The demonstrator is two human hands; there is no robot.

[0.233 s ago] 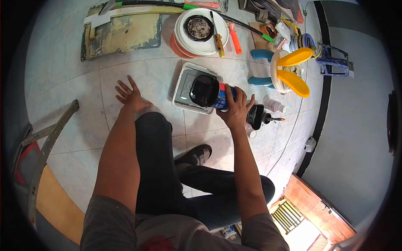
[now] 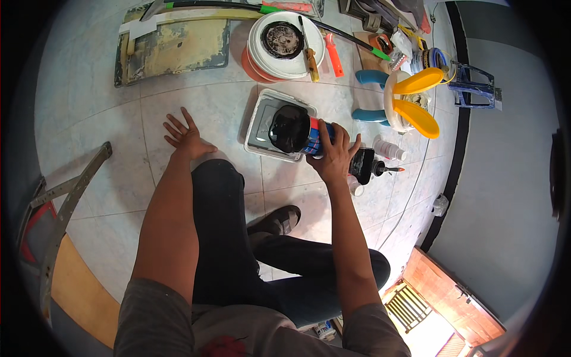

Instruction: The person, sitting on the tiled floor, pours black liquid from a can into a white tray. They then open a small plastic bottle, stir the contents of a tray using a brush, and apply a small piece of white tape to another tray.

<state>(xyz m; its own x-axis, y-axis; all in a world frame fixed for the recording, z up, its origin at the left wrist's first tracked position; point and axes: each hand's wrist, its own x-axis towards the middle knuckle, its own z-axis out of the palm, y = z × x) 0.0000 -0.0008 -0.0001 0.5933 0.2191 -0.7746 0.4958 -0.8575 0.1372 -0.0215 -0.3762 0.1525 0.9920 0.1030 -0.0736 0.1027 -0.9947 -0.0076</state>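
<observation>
My right hand [image 2: 335, 156] grips a paint can [image 2: 316, 138] with a blue and red label round its side. Tilted to the left, the can turns its dark, black-coated mouth toward me, over a rectangular grey paint tray [image 2: 257, 122] on the floor. Whether paint is running out cannot be made out. My left hand [image 2: 187, 140] holds nothing; its fingers are spread beside my raised knee. A black tray-like container [image 2: 361, 166] and a paintbrush [image 2: 392, 169] lie just right of my right hand.
Beyond the tray stands a white-lidded bucket [image 2: 259, 41] bearing a round black-smeared lid and a brush. Right of it are an orange-red handle [image 2: 334, 56] and a stool with yellow and blue legs [image 2: 419, 83]. A stained board [image 2: 178, 47] lies far left; a metal ladder [image 2: 74, 190] stands left.
The can has shifted very slightly left and its mouth has tipped a touch further. My left hand stays where it was.
</observation>
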